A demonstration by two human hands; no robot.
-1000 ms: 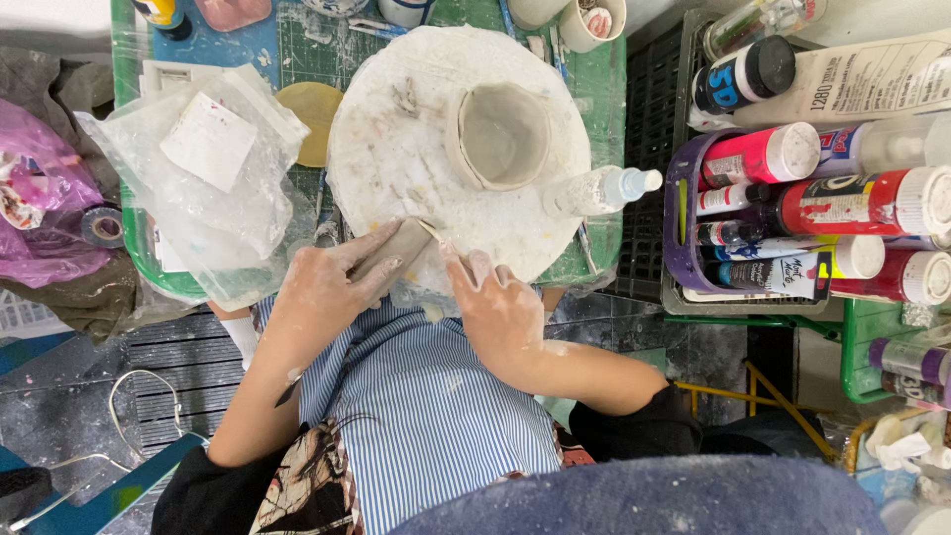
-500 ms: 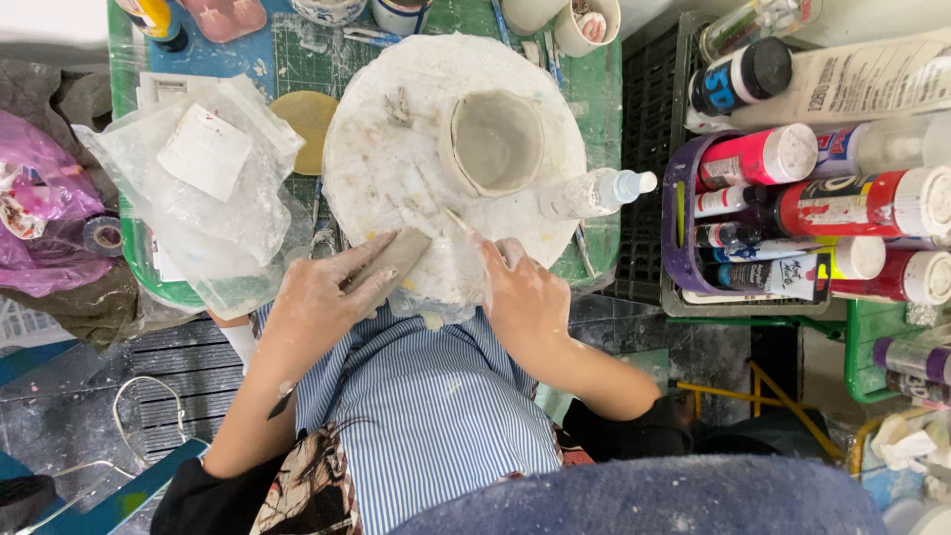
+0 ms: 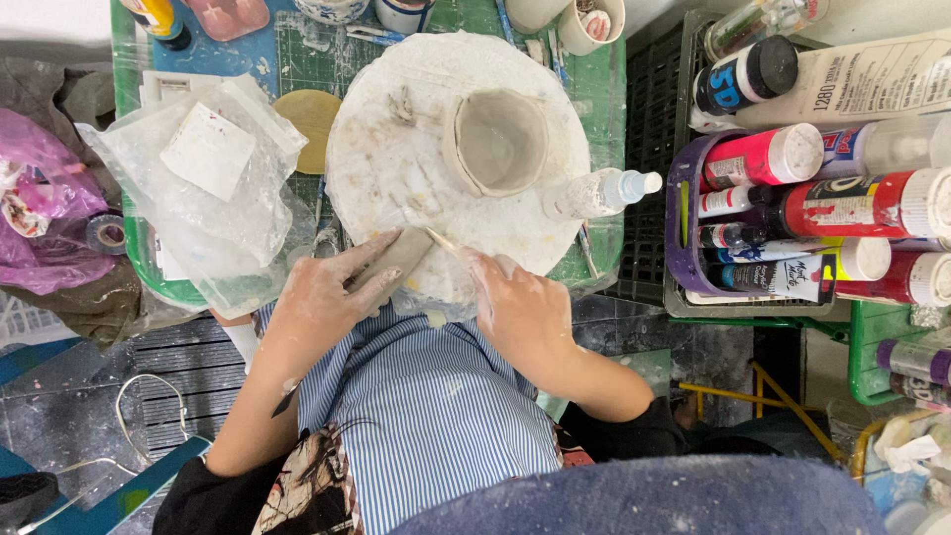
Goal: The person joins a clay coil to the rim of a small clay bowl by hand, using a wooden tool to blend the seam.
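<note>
We see left hand point(image 3: 322, 302) grasping flat grey clay slab point(image 3: 396, 266), long axis slanting up-right, right hand point(image 3: 520, 312) pinching thin wooden stick point(image 3: 443, 241), round white chalky turntable point(image 3: 396, 188).

pottery craft workshop | clay cup point(image 3: 498, 141) | paint bottles point(image 3: 792, 203) | turntable point(image 3: 396, 188)

One head camera looks straight down, close above the round board point(image 3: 396, 168).
</note>
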